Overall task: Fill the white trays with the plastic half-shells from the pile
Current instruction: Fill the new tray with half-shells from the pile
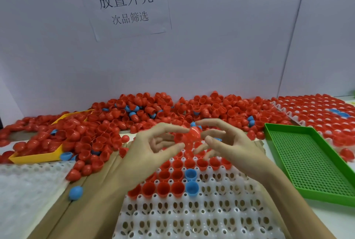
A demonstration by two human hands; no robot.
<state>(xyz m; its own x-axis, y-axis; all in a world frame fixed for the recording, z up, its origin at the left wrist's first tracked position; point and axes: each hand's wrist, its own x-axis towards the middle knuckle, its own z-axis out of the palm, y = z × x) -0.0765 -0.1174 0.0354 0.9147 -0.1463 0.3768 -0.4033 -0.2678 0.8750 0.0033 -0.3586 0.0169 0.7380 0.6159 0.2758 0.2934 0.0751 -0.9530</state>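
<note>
White tray point(192, 215) below, red half-shell point(190, 136) between both hands' fingertips.

Pile point(172, 110): at the back of the bench, against the wall.
Near tray point(192, 210): front centre, shells in its far rows.
Bin point(38, 157): left, half buried in the pile.
Mesh tray point(307, 162): right of the near tray.
Full tray point(317, 112): behind the mesh tray.
Sign point(124, 4): on the wall, above the pile.
</note>
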